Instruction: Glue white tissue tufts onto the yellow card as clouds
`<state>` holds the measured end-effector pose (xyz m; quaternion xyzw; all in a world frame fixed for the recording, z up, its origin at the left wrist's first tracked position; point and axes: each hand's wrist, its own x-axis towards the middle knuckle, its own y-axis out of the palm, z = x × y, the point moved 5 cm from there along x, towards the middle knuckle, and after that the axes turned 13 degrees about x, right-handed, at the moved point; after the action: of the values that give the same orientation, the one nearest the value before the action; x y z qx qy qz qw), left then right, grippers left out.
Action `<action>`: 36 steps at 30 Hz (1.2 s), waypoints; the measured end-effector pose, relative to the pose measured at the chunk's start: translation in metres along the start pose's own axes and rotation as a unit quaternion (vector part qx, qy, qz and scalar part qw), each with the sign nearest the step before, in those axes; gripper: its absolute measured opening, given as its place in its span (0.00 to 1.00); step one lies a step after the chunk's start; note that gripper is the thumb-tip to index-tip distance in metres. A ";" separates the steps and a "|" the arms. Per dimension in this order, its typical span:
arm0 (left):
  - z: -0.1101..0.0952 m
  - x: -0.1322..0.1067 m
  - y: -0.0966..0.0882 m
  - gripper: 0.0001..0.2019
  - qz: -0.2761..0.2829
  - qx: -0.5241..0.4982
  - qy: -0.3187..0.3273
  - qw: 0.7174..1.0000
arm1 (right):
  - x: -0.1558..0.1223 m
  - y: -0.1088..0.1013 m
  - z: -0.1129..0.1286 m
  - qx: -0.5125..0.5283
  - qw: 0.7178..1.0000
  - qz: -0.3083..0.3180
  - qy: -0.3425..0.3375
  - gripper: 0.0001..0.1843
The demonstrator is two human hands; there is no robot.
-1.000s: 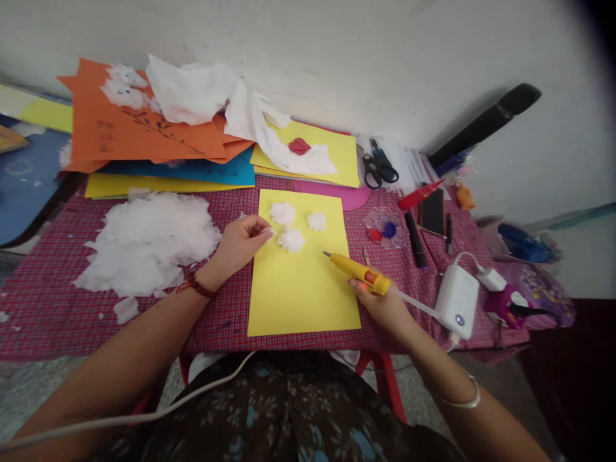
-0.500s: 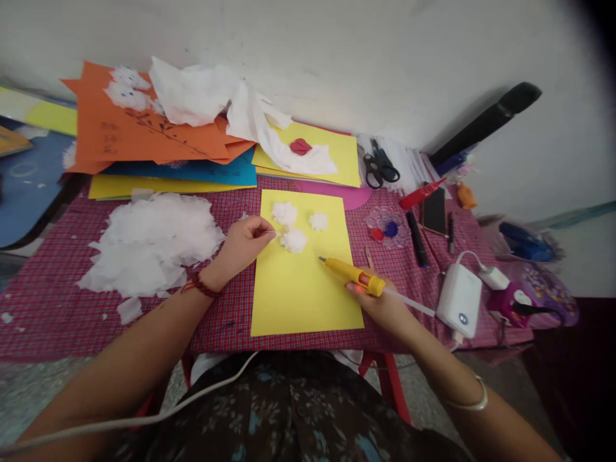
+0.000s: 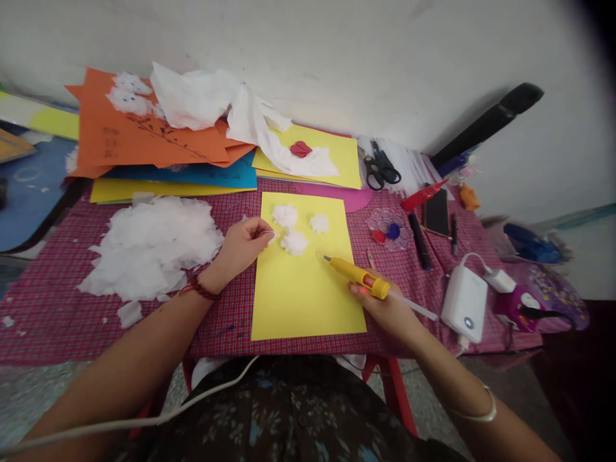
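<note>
My right hand [image 3: 387, 308] is wrapped round a yellow hot glue gun [image 3: 359, 276], a clear glue stick [image 3: 418, 307] sticking out of its back. The nozzle points left over a yellow sheet of card [image 3: 308, 295]. Three crumpled white paper tufts [image 3: 293, 242] sit on the card's upper half. At the card's left edge, my left hand [image 3: 245, 247] pinches a small piece of thin white paper [image 3: 272, 236] between thumb and fingers. Left of that hand lies a heap of white paper pieces [image 3: 149, 247].
Orange cards [image 3: 144, 144] and white tissue [image 3: 192, 96] are stacked at the back. Scissors [image 3: 380, 170], a paint palette [image 3: 385, 228], a red tube [image 3: 423, 194], a phone [image 3: 436, 210] and a white power bank [image 3: 464, 301] lie to the right. A white cable [image 3: 212, 388] crosses my lap.
The glue gun's nozzle has shifted slightly right, with a faint clear spot now on the card near its tip. More of the paper piece shows at my left fingertips.
</note>
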<state>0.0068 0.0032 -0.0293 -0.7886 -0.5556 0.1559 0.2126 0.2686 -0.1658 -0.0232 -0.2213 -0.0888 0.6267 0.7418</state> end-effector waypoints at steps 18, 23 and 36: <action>0.005 0.002 0.001 0.05 -0.005 0.013 0.021 1.000 | 0.003 -0.005 0.000 0.025 0.999 -0.039 -0.004 0.12; 0.003 0.001 0.000 0.06 -0.010 0.031 0.032 0.999 | -0.004 0.003 0.007 0.006 1.000 0.006 0.002 0.12; -0.005 -0.001 0.000 0.05 -0.011 0.056 0.037 0.998 | 0.000 0.003 0.000 -0.021 0.999 -0.033 -0.016 0.14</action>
<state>0.0091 0.0013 -0.0254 -0.7745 -0.5463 0.1551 0.2785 0.2661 -0.1661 -0.0248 -0.2235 -0.1212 0.6038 0.7555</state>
